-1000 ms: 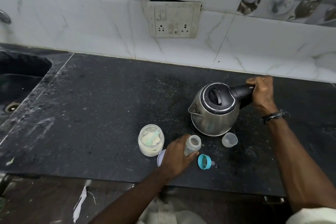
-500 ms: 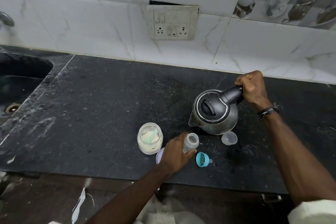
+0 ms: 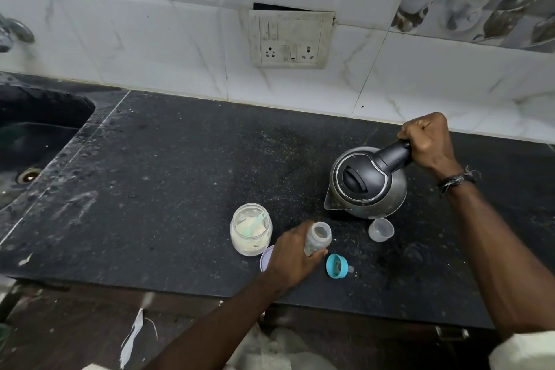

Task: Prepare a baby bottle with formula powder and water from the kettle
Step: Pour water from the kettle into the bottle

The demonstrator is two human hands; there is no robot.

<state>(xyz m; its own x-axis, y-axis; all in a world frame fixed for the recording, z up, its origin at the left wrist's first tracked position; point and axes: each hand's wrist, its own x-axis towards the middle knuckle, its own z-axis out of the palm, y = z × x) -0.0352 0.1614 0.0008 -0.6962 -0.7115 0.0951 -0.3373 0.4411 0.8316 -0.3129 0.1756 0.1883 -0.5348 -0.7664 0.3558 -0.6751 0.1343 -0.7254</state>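
My left hand (image 3: pixel 295 255) grips a small clear baby bottle (image 3: pixel 319 236) standing uncapped on the black counter (image 3: pixel 168 177). My right hand (image 3: pixel 426 141) grips the black handle of a steel kettle (image 3: pixel 368 183), which is tilted with its spout pointing down-left, a short way above and right of the bottle mouth. No water stream shows. Left of the bottle stands an open glass jar of pale formula powder (image 3: pixel 250 230) with a light green scoop inside. A teal bottle collar with its nipple (image 3: pixel 338 266) lies on its side just right of the bottle.
A small clear cap (image 3: pixel 380 229) sits below the kettle. The jar's lid (image 3: pixel 265 258) lies partly hidden under my left hand. A dark sink (image 3: pixel 36 141) is at the far left, a wall socket plate (image 3: pixel 289 37) behind. The counter's front edge runs close to the items.
My right hand has raised the handle and tipped the kettle further forward, its spout dropping toward the bottle. My left hand keeps holding the bottle in place.
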